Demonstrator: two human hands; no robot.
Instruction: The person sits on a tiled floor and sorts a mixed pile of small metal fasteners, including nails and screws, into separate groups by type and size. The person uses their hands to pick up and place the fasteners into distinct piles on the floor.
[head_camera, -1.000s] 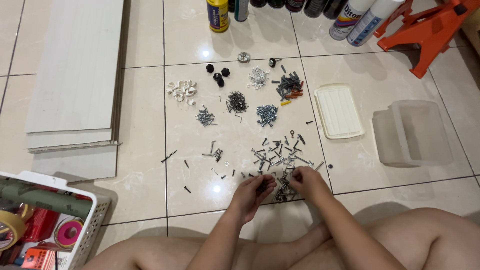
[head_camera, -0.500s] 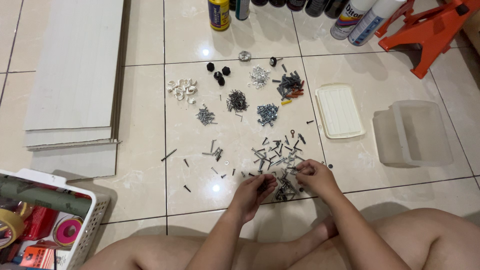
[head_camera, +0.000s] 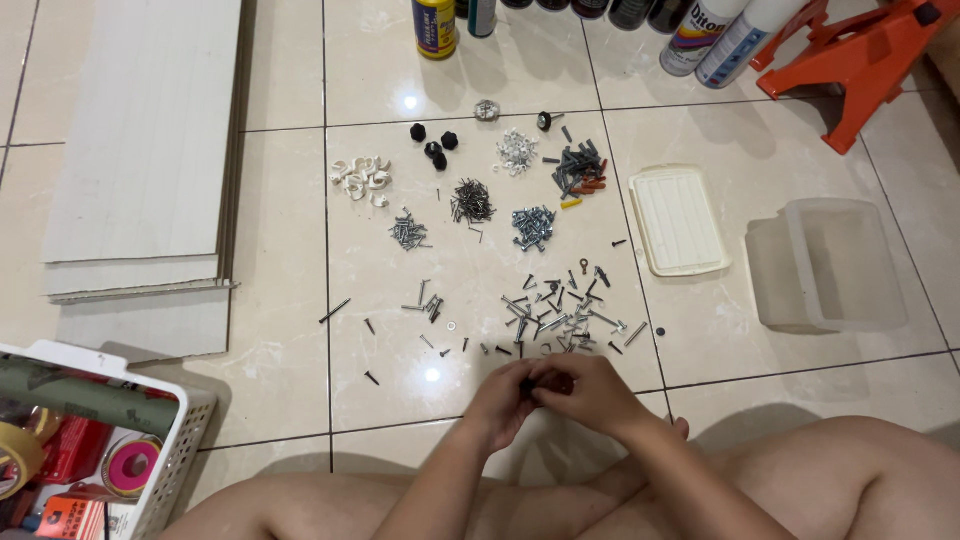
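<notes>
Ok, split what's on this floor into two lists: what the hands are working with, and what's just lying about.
In use:
- left hand and right hand, joined over small dark screws; grip unclear
- unsorted screw pile
- sorted piles: grey screws, dark nails, white clips

Lying about:
- spray cans
- orange stand
- clear box and lid
- white basket
- boards

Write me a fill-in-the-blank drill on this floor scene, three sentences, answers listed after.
1. The cream lid lies on the floor tiles just left of the clear ____.
2. The left hand and right hand meet just below the loose pile of ____.
3. The white basket with tape rolls sits at the bottom ____ corner of the view.

Missing words: box; screws; left
</notes>
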